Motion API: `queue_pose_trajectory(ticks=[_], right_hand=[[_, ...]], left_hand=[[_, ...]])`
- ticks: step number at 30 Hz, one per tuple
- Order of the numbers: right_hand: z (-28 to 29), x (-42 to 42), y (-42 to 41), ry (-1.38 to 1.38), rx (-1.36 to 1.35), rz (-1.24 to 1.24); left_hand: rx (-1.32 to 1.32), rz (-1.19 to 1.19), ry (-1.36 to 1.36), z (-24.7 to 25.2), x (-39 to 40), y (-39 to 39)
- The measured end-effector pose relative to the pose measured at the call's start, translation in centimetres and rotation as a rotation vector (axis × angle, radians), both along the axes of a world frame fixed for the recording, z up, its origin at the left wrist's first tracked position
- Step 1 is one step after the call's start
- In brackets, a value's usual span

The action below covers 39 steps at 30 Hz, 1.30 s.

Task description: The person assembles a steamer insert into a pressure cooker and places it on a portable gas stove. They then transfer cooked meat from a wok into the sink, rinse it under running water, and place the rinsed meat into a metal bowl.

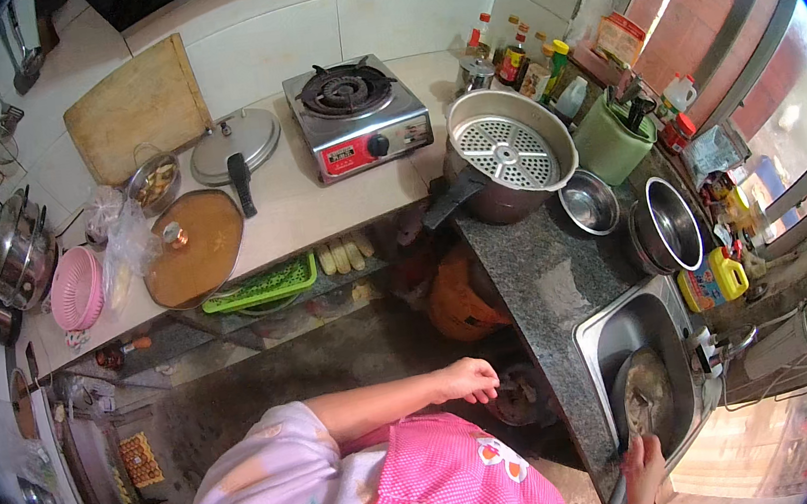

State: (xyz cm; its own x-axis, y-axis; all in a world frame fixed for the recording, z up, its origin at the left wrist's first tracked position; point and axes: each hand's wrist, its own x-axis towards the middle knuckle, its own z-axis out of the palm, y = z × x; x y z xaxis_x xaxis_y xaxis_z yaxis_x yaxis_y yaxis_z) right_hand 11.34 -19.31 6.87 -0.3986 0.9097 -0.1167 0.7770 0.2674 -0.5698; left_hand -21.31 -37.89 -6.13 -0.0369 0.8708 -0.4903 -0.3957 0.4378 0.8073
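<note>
My right hand (642, 458) is over the near end of the steel sink (594, 357). Its fingers close on what looks like a slim metal utensil (647, 412), whose far end rests inside a wok (649, 373). The wok lies in the basin, with murky water or residue on its inner surface. Its long handle (614, 502) sticks out over the counter edge beside my right wrist. My left hand (468, 381) hangs in front of the pink checked apron (452, 465), fingers curled in, with nothing visible in them. Below it on the floor stands a bin-like container (516, 397), partly hidden.
On the granite counter (526, 267) stand a pressure cooker pot (468, 191) with a perforated steamer plate (505, 153), steel bowls (589, 203) and a yellow jug (713, 280). A faucet (732, 344) overhangs the sink. A gas stove (357, 118) sits farther back. An orange gas cylinder (462, 298) stands under the counter.
</note>
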Motion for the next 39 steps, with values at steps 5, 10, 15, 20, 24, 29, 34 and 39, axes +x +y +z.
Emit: queue_pose_trajectory(ticks=[5, 10, 15, 20, 24, 29, 34, 39], right_hand=[[1.3, -13.8, -4.8, 0.274, -0.363, 0.217], [0.5, -22.7, -5.4, 0.378, -0.497, 0.385], [1.3, -31.0, 1.0, 0.679, -0.415, 0.379], [-1.1, -40.0, 15.6, 0.680, -0.056, 0.393], [-2.0, -49.2, 23.3, 0.299, 0.473, 0.429], [-3.8, -57.4, 29.0, 0.185, 0.198, 0.585], [-2.5, -59.3, 28.8, 0.127, 0.175, 0.546], [-1.0, -59.8, 27.4, 0.206, 0.104, 0.525]], left_hand=[[0.033, 0.214, 0.000, -0.3, -5.0, -4.7], [0.151, 0.668, 0.055, 1.8, -12.1, -7.4], [0.259, 0.854, 0.189, 5.8, -18.7, -6.0], [0.225, 0.631, 0.429, 7.4, -23.2, 1.4], [0.072, 0.261, 0.202, 7.2, -26.9, 5.7], [0.085, 0.119, -0.371, 6.4, -28.3, 6.6], [0.169, 0.091, -0.740, 6.8, -28.2, 6.8], [0.272, -0.007, -0.418, 6.3, -28.4, 7.2]])
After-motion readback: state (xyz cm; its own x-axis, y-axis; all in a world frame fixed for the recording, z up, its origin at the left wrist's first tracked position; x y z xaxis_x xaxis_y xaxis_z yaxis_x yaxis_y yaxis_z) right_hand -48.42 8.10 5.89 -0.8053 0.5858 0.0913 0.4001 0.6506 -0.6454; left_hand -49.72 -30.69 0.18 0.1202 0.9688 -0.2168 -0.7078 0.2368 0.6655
